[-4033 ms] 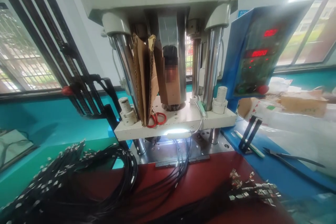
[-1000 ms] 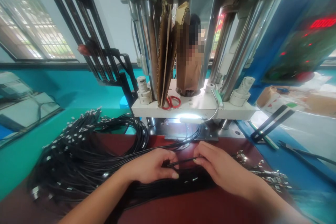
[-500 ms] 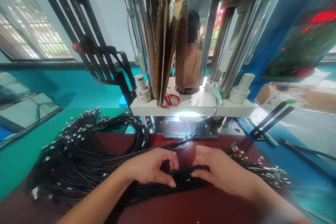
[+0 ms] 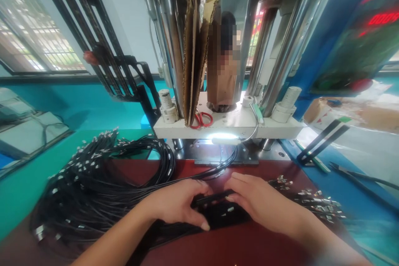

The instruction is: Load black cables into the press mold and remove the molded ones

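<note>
Head view, dk red tabletop (image 4: 199, 251) w/ blk cables (image 4: 102, 199), teal wall (image 4: 84, 99), window (image 4: 46, 37)

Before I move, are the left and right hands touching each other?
Apart: the head view shows a plain gap between the left hand and the right hand, with red tabletop and black cables visible in it.

From between the bare left hand (image 4: 174, 201) and bare right hand (image 4: 262, 203), six o'clock runs free over smooth dark-red tabletop (image 4: 215, 247)! Nine's jammed by heaped thin black cables (image 4: 93, 191); three, by silver-tipped black cable ends (image 4: 321, 204); twelve, the thick cream-painted press plate (image 4: 229, 124) looms.
</note>
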`<state>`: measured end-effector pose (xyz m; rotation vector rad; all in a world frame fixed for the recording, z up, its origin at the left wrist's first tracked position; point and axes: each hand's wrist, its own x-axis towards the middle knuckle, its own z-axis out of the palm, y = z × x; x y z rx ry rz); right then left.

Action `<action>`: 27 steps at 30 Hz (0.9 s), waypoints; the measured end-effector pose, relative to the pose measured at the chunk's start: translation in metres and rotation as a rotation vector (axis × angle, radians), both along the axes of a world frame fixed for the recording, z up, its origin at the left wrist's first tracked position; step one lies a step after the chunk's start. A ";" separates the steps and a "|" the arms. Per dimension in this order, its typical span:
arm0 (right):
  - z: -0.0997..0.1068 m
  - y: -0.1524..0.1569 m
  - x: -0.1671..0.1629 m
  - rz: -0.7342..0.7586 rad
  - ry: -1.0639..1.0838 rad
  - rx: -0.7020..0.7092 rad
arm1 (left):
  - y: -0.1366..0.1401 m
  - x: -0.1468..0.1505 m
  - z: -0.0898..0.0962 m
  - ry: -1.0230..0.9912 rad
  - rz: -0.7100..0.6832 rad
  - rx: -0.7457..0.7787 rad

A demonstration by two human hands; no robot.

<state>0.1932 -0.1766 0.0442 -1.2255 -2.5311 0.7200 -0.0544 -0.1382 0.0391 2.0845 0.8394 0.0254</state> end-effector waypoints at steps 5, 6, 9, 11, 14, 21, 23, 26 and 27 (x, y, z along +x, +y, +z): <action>-0.007 0.002 0.005 0.014 0.011 -0.076 | 0.000 0.000 -0.001 0.013 -0.022 0.022; -0.008 0.002 0.006 0.004 0.006 -0.085 | 0.000 0.000 -0.001 0.005 -0.019 0.026; -0.012 0.003 0.006 0.001 0.015 -0.103 | -0.001 0.000 -0.001 -0.001 -0.014 0.026; -0.013 0.003 0.005 0.001 0.029 -0.100 | -0.002 0.000 -0.001 0.005 -0.009 0.021; -0.012 0.004 0.005 -0.002 0.039 -0.089 | -0.003 0.001 -0.001 -0.001 -0.004 0.030; -0.005 0.001 0.001 0.003 0.007 0.015 | -0.003 0.001 0.001 -0.013 0.002 0.005; -0.003 0.000 -0.001 -0.008 -0.012 0.059 | -0.002 0.000 0.000 -0.006 0.013 0.005; -0.002 -0.002 -0.004 -0.012 -0.040 0.094 | -0.001 -0.001 -0.001 0.020 0.028 -0.018; -0.002 -0.003 -0.004 -0.007 -0.048 0.098 | -0.001 -0.001 -0.002 0.026 0.030 -0.022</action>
